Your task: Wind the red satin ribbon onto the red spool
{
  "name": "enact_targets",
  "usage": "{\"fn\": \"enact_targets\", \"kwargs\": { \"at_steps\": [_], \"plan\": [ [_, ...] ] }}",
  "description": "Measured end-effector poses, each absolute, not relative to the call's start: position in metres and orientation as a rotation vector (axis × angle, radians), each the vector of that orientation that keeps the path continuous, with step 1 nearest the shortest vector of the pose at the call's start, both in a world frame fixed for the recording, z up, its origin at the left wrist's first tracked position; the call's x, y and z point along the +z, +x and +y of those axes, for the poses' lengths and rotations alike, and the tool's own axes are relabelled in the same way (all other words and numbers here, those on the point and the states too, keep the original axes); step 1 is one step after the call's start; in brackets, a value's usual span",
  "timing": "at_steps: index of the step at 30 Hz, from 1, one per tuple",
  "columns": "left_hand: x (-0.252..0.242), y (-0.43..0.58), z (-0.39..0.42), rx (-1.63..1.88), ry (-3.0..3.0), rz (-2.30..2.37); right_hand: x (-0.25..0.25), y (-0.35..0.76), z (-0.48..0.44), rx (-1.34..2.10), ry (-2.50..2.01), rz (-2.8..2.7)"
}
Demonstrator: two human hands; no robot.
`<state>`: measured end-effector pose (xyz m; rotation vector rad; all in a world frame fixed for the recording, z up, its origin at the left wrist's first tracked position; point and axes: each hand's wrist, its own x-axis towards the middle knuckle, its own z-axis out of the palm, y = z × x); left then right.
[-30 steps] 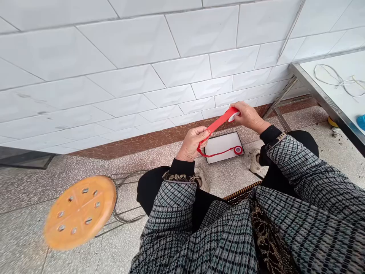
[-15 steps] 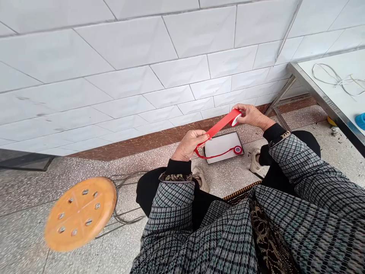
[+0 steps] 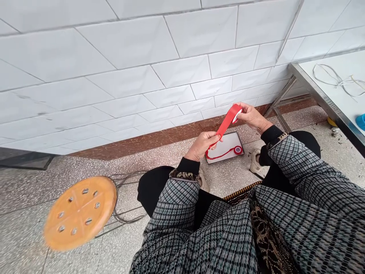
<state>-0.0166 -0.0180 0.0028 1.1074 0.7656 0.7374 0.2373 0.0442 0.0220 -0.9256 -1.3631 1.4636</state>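
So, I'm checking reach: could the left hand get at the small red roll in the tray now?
Probably yes: the small red roll lies uncovered in the open tray, near the left hand, though that hand is pinching the wide red ribbon.

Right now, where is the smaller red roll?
In the head view, the smaller red roll lies inside the shallow box on the floor, near its right edge, below the right hand.

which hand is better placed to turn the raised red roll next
Probably the right: the right hand holds the roll at its white side, while the left hand pinches the red strip running down from it.
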Motion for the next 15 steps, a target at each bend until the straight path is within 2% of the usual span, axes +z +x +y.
{"fn": "enact_targets", "kwargs": {
  "at_steps": [15],
  "plan": [
    [-0.001,-0.008,-0.016,0.937,1.042,0.639,0.017,0.230,0.044,1.683,-0.844,-1.007]
  ]
}}
